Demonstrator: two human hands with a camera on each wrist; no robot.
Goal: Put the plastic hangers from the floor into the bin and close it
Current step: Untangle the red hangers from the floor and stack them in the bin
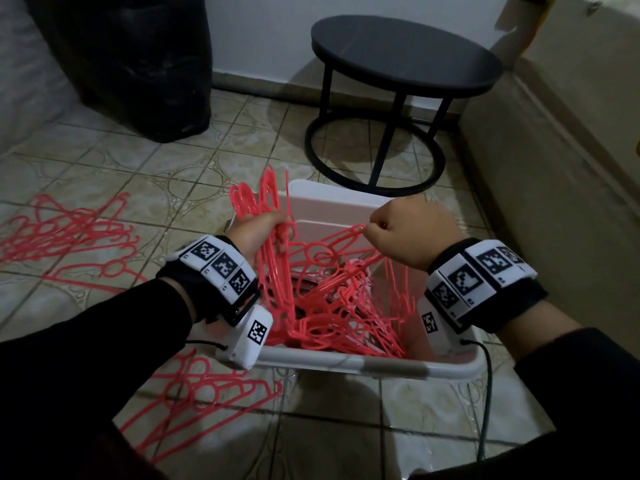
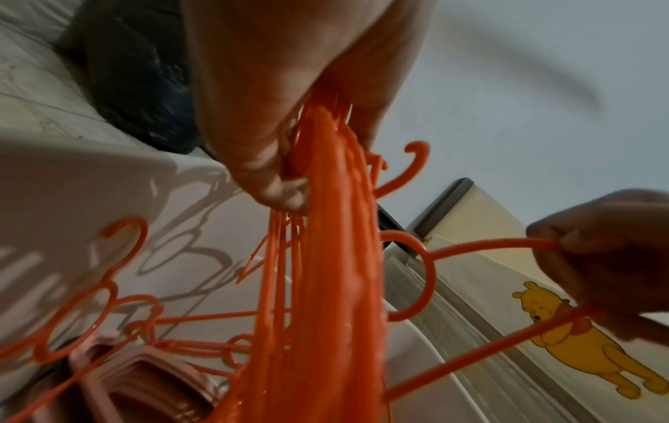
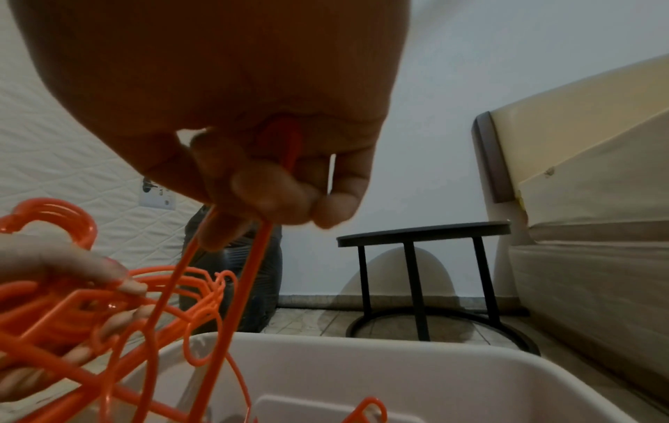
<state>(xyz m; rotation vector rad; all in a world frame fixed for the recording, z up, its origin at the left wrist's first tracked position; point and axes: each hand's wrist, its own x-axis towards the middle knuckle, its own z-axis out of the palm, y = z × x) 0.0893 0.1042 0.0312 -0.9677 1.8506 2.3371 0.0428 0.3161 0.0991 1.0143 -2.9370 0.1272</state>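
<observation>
A white plastic bin (image 1: 381, 367) stands open on the tiled floor, with a tangle of coral-red hangers (image 1: 339, 306) inside. Over its left side my left hand (image 1: 258, 225) grips a thick bundle of hangers (image 2: 336, 257) that hangs down into the bin. Over the right side my right hand (image 1: 405, 233) pinches the end of a single hanger (image 3: 217, 286) that stretches across to the bundle. More hangers lie on the floor at the left (image 1: 69, 233) and by the bin's near left corner (image 1: 201, 393). The bin's rim (image 3: 326, 352) fills the bottom of the right wrist view.
A round black side table (image 1: 405, 50) stands beyond the bin. A black bag (image 1: 138, 64) leans at the back left. A beige bed side (image 1: 554, 168) runs along the right. A black cable (image 1: 485, 403) hangs from my right wrist.
</observation>
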